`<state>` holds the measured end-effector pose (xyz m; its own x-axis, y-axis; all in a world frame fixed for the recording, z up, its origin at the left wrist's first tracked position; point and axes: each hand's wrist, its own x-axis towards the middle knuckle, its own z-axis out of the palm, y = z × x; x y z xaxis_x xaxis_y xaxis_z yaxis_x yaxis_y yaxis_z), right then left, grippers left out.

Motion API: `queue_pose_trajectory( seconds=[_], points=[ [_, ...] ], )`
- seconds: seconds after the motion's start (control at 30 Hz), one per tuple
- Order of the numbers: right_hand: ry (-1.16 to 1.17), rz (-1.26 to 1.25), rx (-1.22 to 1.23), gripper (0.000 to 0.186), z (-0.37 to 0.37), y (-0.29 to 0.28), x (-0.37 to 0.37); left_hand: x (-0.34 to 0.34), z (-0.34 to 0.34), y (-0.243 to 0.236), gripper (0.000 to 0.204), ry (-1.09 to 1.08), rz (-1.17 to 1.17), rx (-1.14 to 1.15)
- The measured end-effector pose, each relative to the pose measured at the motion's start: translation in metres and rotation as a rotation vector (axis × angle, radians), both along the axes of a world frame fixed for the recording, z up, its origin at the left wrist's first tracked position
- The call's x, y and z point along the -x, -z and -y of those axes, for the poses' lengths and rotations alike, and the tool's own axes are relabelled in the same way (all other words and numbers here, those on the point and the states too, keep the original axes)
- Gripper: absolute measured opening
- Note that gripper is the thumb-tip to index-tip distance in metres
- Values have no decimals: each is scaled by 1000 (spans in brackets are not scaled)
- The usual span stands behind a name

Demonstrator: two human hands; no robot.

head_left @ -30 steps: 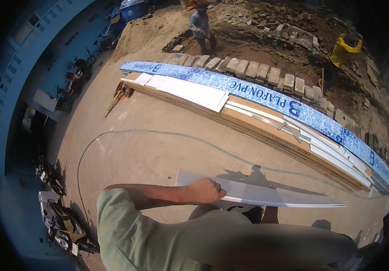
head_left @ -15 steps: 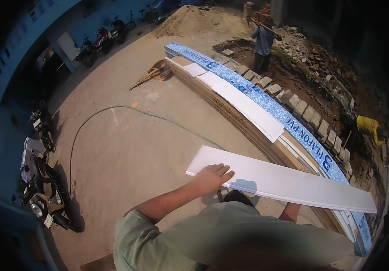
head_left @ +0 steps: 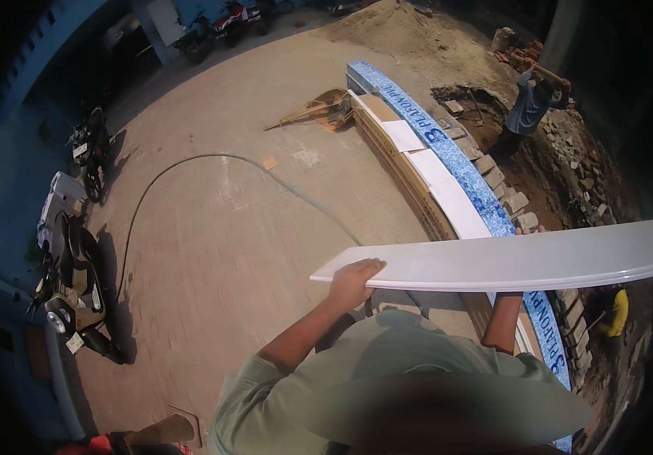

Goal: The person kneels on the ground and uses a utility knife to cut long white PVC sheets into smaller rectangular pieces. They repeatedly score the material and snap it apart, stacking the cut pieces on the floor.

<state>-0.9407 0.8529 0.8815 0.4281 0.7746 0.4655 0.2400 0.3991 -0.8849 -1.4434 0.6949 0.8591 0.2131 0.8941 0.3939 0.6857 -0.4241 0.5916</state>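
A long white panel lies across my front at waist height, reaching out to the right over a low stack of boards. My left hand grips it near its left end, fingertips on the top face. My right hand holds it farther right; most of that hand is hidden beneath, with fingertips showing at the far edge. Under and beyond the panel, a blue-patterned long package lies alongside cardboard packs and more white strips.
A wheelbarrow stands by the stack's far end. A hose loops across the paving. Motorbikes line the left wall. One worker stands in a rubble trench at right, another in yellow bends there; sand is heaped behind.
The panel has risen and swung to extend farther right over the stack. My view has turned rightward along the stack. The worker in blue has raised a long-handled tool.
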Motion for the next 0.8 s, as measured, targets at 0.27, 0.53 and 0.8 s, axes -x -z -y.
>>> queue_pose_trajectory(
  seconds=[0.27,0.53,0.8],
  points=[
    [-368,-937,43,40,-256,-51,376,310,-188,20,38,-166,233,249],
    [-477,-829,147,56,-415,-148,702,568,-374,-33,27,-246,364,273],
    [-487,-548,56,66,-656,-147,981,773,-663,-63,43,-391,394,117]
  ],
)
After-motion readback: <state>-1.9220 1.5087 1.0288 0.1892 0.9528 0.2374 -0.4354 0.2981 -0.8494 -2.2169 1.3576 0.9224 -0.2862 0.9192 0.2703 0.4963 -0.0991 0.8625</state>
